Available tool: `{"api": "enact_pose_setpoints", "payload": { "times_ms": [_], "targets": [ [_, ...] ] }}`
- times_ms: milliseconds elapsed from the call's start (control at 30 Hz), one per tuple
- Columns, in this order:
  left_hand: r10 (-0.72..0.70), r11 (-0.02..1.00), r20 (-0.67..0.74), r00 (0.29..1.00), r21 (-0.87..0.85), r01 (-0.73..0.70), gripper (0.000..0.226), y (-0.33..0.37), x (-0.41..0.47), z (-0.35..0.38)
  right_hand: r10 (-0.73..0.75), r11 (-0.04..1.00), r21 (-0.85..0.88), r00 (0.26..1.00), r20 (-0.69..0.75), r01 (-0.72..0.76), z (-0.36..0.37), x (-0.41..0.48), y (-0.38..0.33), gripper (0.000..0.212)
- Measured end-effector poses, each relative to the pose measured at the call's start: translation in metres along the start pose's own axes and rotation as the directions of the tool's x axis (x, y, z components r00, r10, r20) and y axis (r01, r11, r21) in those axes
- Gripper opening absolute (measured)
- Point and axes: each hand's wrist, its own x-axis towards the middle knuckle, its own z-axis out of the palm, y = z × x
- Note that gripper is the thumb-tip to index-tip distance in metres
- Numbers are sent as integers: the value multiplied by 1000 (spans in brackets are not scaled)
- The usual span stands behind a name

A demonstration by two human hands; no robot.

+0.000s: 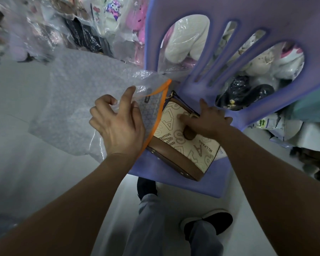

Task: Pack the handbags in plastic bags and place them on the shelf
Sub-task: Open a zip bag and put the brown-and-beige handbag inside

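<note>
Under our right hand [209, 121], the cream-and-brown handbag [183, 154] lies on the purple chair [174, 187] seat; we seem to clasp its top edge, thumb on its face. Just left of it, our left hand [118, 124] pinches the orange-edged plastic bag [150, 100].

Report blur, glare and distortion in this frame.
Head view: wide-angle bending curves the chair; the wrapped goods top left are blurred; the handbag lettering is sharp; glare glints on the plastic bag; the light is dim overall.
</note>
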Motion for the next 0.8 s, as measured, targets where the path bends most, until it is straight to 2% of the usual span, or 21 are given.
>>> {"api": "enact_pose_setpoints", "payload": {
  "times_ms": [100, 167, 233, 367, 533, 700, 800],
  "targets": [
    [-20, 1000, -6, 1000, 12, 20, 36, -7, -2, 2, -86, 995, 47, 996, 34, 85, -6, 5, -1, 75],
    [-37, 999, -11, 999, 23, 37, 37, -13, -5, 4, -135, 971, 201, 991, 7, 131, -6, 7, -3, 59],
    [-47, 998, -16, 999, 38, 48, 38, -19, -6, 6, -125, 937, 332, 992, 27, 110, -8, 7, -6, 62],
    [-58, 996, -18, 998, 67, 60, 45, -29, -7, 7, -215, 860, 497, 965, 148, 115, -13, 9, -6, 42],
    [-53, 993, -28, 998, 106, 56, 54, -39, 1, 0, -277, 838, 535, 928, 251, 105, -16, 1, 5, 38],
    [-58, 983, -38, 998, 173, 64, 60, -49, 15, -11, -402, 800, 594, 813, 422, 87, -45, -17, 28, 31],
    [-26, 988, -31, 999, 152, 31, 57, -39, 12, -11, -456, 782, 618, 749, 481, 80, -54, -20, 33, 33]
  ]
}}
